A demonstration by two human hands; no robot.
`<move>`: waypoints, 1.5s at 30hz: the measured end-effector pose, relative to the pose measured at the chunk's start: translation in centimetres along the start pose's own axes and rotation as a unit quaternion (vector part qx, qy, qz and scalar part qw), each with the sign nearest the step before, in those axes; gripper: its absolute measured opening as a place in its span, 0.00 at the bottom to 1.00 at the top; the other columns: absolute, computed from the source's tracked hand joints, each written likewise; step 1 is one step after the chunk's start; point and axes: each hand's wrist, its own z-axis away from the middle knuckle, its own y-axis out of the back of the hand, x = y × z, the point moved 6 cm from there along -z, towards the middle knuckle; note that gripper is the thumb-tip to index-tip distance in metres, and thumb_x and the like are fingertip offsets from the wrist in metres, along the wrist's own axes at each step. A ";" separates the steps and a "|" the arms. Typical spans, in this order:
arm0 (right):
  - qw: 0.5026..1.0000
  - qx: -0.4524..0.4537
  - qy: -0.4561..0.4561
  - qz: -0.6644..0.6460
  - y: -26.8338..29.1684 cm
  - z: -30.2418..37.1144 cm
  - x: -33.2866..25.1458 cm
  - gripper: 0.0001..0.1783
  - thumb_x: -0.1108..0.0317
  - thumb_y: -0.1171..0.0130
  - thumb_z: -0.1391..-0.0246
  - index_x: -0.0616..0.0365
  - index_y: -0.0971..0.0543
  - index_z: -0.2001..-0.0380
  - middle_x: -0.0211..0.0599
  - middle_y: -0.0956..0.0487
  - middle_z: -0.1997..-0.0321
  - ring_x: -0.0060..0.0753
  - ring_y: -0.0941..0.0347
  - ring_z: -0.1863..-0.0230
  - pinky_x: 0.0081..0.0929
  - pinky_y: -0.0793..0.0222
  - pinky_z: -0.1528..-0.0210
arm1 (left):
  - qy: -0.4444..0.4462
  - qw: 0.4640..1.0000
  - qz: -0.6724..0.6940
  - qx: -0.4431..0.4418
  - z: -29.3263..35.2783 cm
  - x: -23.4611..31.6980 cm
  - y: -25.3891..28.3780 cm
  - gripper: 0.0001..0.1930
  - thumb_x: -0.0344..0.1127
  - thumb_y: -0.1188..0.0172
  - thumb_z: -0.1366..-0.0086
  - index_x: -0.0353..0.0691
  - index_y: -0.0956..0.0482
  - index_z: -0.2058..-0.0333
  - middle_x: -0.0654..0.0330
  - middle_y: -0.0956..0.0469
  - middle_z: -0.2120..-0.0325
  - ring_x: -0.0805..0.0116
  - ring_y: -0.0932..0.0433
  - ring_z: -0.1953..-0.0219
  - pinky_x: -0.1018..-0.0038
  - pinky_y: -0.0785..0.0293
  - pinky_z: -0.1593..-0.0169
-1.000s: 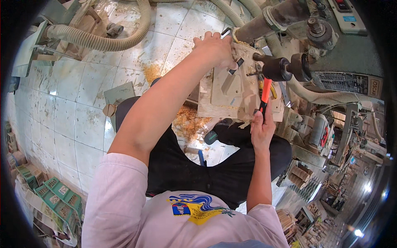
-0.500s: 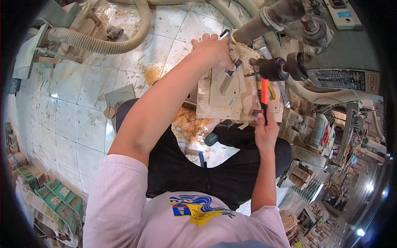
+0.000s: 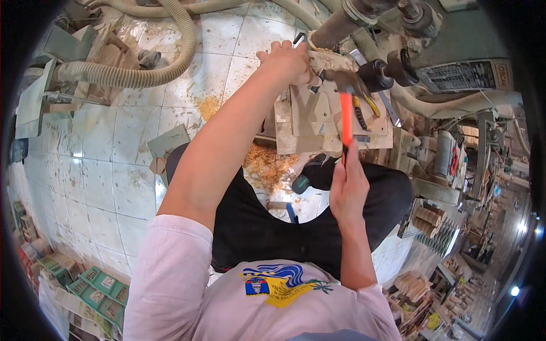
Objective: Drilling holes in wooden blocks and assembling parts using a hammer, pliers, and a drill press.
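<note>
My right hand [image 3: 350, 190] is closed round the black grip of a hammer [image 3: 347, 116] with an orange handle. Its dark, motion-blurred head is over the wooden board, close to a black-and-metal end piece [image 3: 317, 82] beside my left thumb. Reaching far forward, my left hand [image 3: 287, 62] is bent over the board's left side, knuckles up. Whatever it grips is mostly hidden under the palm; another dark end [image 3: 299, 38] shows past the fingers. The flat wooden board [image 3: 284, 133] lies beyond my knees. Yellow-handled pliers [image 3: 372, 106] rest on it, right of the hammer.
A machine with a thick column [image 3: 341, 25] and black knobs [image 3: 375, 75] stands close at the far right. Ribbed hoses [image 3: 119, 74] run across the tiled floor. Wood shavings [image 3: 267, 167] lie below the board; green crates [image 3: 102, 287] sit at lower left.
My right hand has moved left and slightly nearer me with the hammer, whose head is now left of the pliers beside my left thumb. The view has shifted a little; my left hand keeps its place.
</note>
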 end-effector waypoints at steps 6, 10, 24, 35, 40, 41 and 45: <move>0.999 -0.006 -0.010 0.046 -1.7 -2.0 0.5 0.38 0.77 0.47 0.36 0.54 0.42 0.24 0.58 0.22 0.54 0.63 0.22 0.59 0.49 0.24 0.57 | -0.006 1.000 0.003 -0.025 0.9 1.2 0.6 0.50 0.61 0.28 0.45 0.48 0.38 0.29 0.51 0.35 0.32 0.49 0.44 0.26 0.33 0.47 0.30; 0.994 -0.019 -0.053 0.092 -2.5 -2.0 0.8 0.39 0.76 0.48 0.35 0.52 0.44 0.23 0.56 0.23 0.57 0.62 0.23 0.61 0.50 0.25 0.59 | 0.003 1.000 -0.008 -0.013 0.6 0.9 0.5 0.45 0.55 0.29 0.45 0.52 0.38 0.30 0.54 0.34 0.34 0.51 0.42 0.28 0.37 0.39 0.33; 0.998 -0.008 -0.035 0.053 -2.3 -2.2 0.8 0.32 0.75 0.51 0.30 0.58 0.40 0.25 0.63 0.20 0.45 0.63 0.21 0.50 0.44 0.25 0.48 | -0.002 1.000 0.021 -0.022 1.2 0.8 0.7 0.48 0.62 0.28 0.45 0.48 0.37 0.30 0.55 0.34 0.32 0.51 0.44 0.26 0.32 0.50 0.27; 0.996 -0.050 -0.065 0.047 -2.6 -3.1 0.5 0.34 0.76 0.51 0.33 0.56 0.40 0.25 0.63 0.19 0.54 0.61 0.20 0.55 0.44 0.26 0.53 | 0.007 1.000 -0.008 -0.028 0.8 1.0 0.5 0.48 0.59 0.27 0.45 0.50 0.37 0.30 0.54 0.35 0.32 0.51 0.43 0.27 0.35 0.45 0.30; 0.999 -0.024 -0.010 0.023 -1.3 -0.9 0.4 0.34 0.75 0.49 0.33 0.58 0.40 0.25 0.63 0.19 0.49 0.59 0.20 0.55 0.39 0.26 0.49 | -0.001 0.999 0.032 -0.025 0.9 0.9 0.6 0.47 0.56 0.27 0.45 0.47 0.37 0.30 0.52 0.35 0.31 0.50 0.44 0.26 0.33 0.50 0.28; 0.999 -0.025 -0.007 0.021 -1.0 -0.1 0.9 0.34 0.75 0.49 0.33 0.58 0.40 0.25 0.63 0.19 0.49 0.59 0.20 0.55 0.39 0.26 0.49 | 0.003 0.999 0.028 -0.025 0.7 0.9 0.5 0.48 0.57 0.27 0.45 0.47 0.37 0.30 0.53 0.35 0.32 0.50 0.43 0.26 0.33 0.50 0.28; 0.998 0.022 -0.065 -0.017 0.5 4.2 4.1 0.33 0.73 0.48 0.32 0.64 0.39 0.27 0.60 0.19 0.48 0.51 0.20 0.56 0.36 0.25 0.50 | 0.018 0.999 0.015 -0.026 0.7 1.2 0.5 0.49 0.59 0.26 0.47 0.47 0.37 0.30 0.53 0.35 0.32 0.50 0.43 0.26 0.33 0.48 0.28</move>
